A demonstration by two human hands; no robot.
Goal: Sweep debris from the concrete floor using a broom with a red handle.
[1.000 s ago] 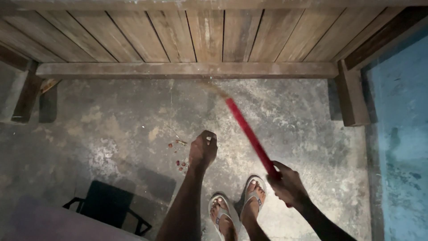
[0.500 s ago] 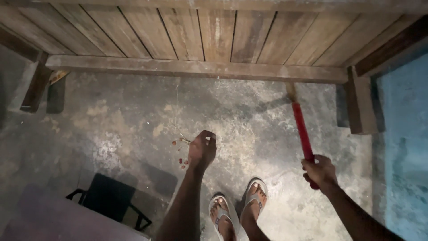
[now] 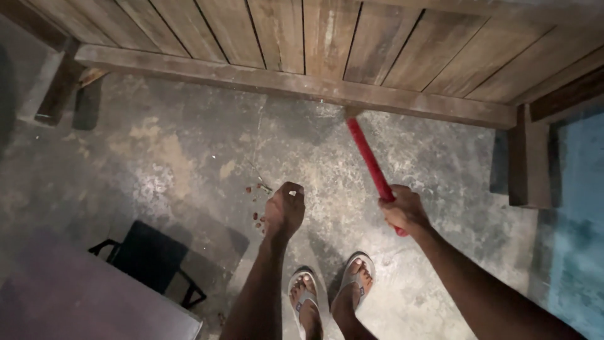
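My right hand (image 3: 404, 209) grips the red handle of a broom (image 3: 369, 157), which slants up and left toward the wooden bench rail (image 3: 283, 82); its far end goes under the rail and is blurred. My left hand (image 3: 285, 211) hangs in front of me with the fingers curled in and nothing visible in them. Just left of that hand, small reddish bits of debris (image 3: 258, 217) lie scattered on the concrete floor (image 3: 163, 164). My two feet in grey flip-flops (image 3: 327, 289) stand below the hands.
A wooden plank bench (image 3: 352, 38) spans the top, with legs at left (image 3: 60, 88) and right (image 3: 527, 164). A dark folding stool or frame (image 3: 148, 258) and a grey surface (image 3: 75, 302) sit at lower left. A blue-painted wall or floor strip (image 3: 576, 220) runs along the right.
The broom handle swung right, then back left toward the middle of the bench rail. My right hand moved up and left with it. The view tilted; the left hand stayed put.
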